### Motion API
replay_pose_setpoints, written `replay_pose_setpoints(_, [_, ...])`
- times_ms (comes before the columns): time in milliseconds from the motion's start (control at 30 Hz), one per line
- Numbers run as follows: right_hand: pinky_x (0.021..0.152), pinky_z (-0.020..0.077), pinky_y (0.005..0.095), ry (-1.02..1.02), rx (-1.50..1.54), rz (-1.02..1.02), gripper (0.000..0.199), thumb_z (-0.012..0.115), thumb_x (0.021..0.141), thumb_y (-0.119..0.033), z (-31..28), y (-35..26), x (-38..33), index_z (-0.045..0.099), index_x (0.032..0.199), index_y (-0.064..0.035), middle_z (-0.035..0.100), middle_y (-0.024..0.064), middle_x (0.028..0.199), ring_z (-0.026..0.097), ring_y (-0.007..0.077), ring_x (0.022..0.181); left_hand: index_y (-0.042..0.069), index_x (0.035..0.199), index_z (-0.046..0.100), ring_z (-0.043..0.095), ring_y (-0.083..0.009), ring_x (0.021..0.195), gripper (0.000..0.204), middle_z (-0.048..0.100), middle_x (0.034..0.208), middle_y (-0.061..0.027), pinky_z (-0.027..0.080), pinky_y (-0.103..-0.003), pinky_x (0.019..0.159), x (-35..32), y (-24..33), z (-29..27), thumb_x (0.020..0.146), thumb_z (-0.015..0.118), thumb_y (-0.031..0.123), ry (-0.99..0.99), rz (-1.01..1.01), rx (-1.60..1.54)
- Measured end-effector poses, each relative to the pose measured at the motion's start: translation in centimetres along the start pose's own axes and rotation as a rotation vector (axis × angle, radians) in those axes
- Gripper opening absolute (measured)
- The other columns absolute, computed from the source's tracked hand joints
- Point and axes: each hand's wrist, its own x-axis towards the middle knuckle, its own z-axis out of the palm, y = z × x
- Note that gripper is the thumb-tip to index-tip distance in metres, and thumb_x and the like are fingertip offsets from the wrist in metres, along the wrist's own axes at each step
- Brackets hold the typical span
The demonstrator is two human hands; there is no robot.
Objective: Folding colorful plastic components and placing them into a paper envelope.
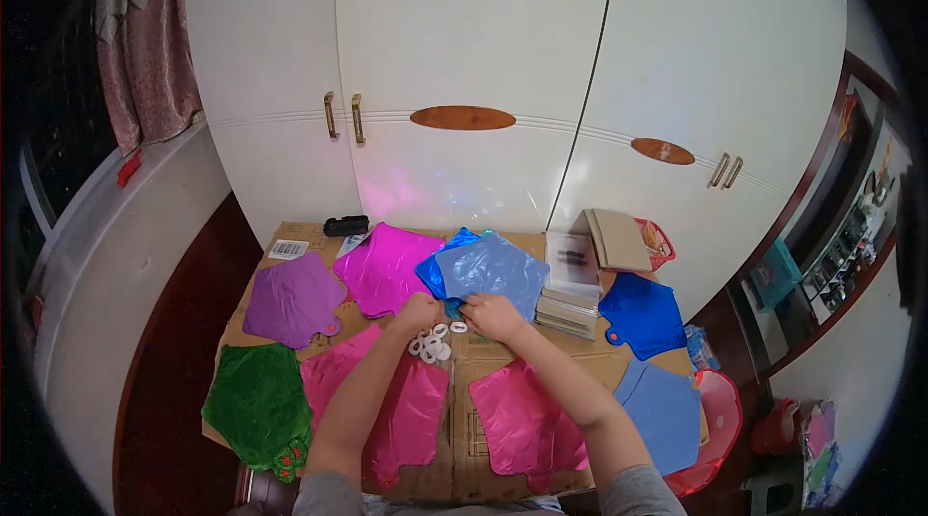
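My left hand (420, 311) and my right hand (491, 315) meet at the neck of a flat blue foil balloon (493, 270) on top of a stack in the middle of the cardboard. Both pinch its small teal stem (453, 308). Just below my hands lies a heap of small white clips (434, 342). Magenta foil balloons (391, 270) lie to the left of the blue stack.
Flat foil balloons cover the cardboard sheet (462, 366): purple (292, 301), green (256, 403), pink (411, 410) (527, 419) and blue (643, 315) (667, 410). A pile of card packs (575, 289) sits right of centre, a black device (346, 225) at the back. White wardrobe doors (464, 81) rise behind.
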Motion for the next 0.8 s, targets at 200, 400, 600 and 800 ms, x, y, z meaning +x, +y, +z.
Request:
replay_pose_setpoints(200, [0.067,0.0518,0.0388,0.022,0.044,0.091,0.018,0.061,0.078,-0.026,0.1,-0.4,0.2,0.066,0.080,-0.0087,0.062,0.0073,0.083,0.061,0.0265,0.080,0.000,0.084,0.066,0.042,-0.0102,0.040,0.016,0.054,0.057,-0.0036,0.030,-0.028,0.035,-0.5,1.7,0.1,0.083,0.056,0.012,-0.111,-0.162,-0.279])
replay_pose_setpoints(400, [0.066,0.0518,0.0402,0.051,0.159,0.276,0.015,0.060,0.079,-0.023,1.5,-0.8,0.7,0.067,0.078,-0.0095,0.064,0.0088,0.079,0.063,0.0269,0.077,0.001,0.087,0.064,0.053,-0.0159,0.053,0.015,0.061,0.069,-0.0065,0.042,-0.032,0.048,0.8,-0.9,0.7,0.082,0.057,0.013,0.146,0.077,-0.122])
replay_pose_setpoints(600, [0.065,0.0498,0.0385,0.107,0.552,0.565,0.017,0.064,0.078,-0.023,1.3,0.8,-0.2,0.069,0.083,-0.0079,0.066,0.0137,0.077,0.064,0.0298,0.072,0.004,0.092,0.065,0.063,-0.0273,0.080,0.019,0.066,0.088,-0.0140,0.049,-0.037,0.070,-0.6,0.9,1.1,0.080,0.058,0.017,0.214,0.345,0.240])
replay_pose_setpoints(800, [0.060,0.0449,0.0316,0.248,0.761,0.685,0.016,0.067,0.079,-0.020,1.6,1.6,0.4,0.067,0.080,-0.0037,0.062,0.0088,0.067,0.058,0.0169,0.063,0.009,0.105,0.065,0.057,-0.0344,0.104,0.028,0.061,0.113,-0.0146,0.046,-0.042,0.087,0.0,-0.1,1.4,0.085,0.053,0.023,0.070,0.621,0.615])
